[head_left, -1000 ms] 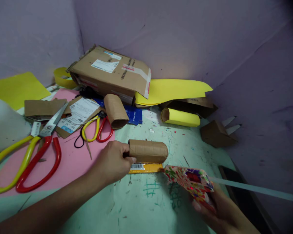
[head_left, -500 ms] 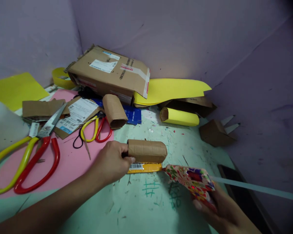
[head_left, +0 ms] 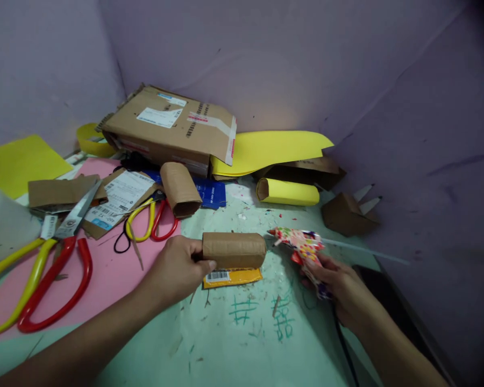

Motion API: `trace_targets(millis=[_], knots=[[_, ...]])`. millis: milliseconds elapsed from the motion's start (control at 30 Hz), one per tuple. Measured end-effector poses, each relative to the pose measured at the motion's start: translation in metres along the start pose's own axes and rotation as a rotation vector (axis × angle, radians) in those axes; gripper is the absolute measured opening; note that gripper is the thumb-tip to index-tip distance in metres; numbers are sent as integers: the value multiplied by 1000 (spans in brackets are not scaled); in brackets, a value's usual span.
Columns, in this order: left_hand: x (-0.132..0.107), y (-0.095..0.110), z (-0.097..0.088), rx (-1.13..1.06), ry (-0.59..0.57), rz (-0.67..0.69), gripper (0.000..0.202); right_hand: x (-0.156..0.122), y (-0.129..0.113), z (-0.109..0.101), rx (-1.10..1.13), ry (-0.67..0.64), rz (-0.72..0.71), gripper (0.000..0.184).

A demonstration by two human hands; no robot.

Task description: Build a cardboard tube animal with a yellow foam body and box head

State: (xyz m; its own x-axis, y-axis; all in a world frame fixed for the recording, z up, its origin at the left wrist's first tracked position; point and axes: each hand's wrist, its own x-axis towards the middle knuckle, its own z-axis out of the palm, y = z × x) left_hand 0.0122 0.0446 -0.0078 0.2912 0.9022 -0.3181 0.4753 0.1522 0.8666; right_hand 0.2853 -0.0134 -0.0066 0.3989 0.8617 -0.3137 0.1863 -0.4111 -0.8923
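On the pale green tabletop [head_left: 210, 349], our left hand [head_left: 179, 269] pinches the left end of a brown cardboard tube [head_left: 234, 250], thumb outside and most other fingers hidden, probably to steady it while leaving its right end free. A flat orange strip with a white barcode label [head_left: 246, 277] lies along its lower edge; whether the two are joined, we cannot tell. Our right hand [head_left: 334, 277] is wrapped around the grip of a flower-patterned glue gun [head_left: 300, 240], its tip near the tube's right end but apart, likely held so to aim the nozzle leftward. One long translucent glue stick [head_left: 363, 250] juts out behind, presumably because it feeds from the rear.

Counting, we find three tubes — the held one, a tilted second brown cardboard tube [head_left: 181, 188] and a bright yellow tube [head_left: 292, 193] — plus two red-and-yellow-handled scissors, one large pair [head_left: 68, 245] and one small pair [head_left: 151, 217].
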Motion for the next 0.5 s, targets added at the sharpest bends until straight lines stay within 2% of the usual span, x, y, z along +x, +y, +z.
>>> trace_targets(millis=[67,167,200,233,267,300,400,433,500], knots=[[0,2,-1,-25,6,-5,25,6,-7,7,-176,52,-27,35],[1,1,-1,-80,3,-17,26,0,-22,13,-759,249,-141,45],[1,1,-1,-137,2,-27,26,-4,-26,15,-850,331,-216,44],[2,0,-2,-208,7,-44,27,-9,-30,17,-834,375,-284,42],[2,-1,-2,-278,15,-65,27,-12,-33,20,-726,364,-336,40],[2,-3,-2,-337,23,-87,28,-14,-35,24,-562,288,-358,39],[3,-5,-3,-384,32,-120,27,-13,-38,41,-122,-45,-293,48],[3,-5,-3,-385,27,-117,27,-11,-39,46,-56,-97,-280,52],[3,-5,-3,-401,10,-103,27,-8,-42,55,-33,-99,-319,53]])
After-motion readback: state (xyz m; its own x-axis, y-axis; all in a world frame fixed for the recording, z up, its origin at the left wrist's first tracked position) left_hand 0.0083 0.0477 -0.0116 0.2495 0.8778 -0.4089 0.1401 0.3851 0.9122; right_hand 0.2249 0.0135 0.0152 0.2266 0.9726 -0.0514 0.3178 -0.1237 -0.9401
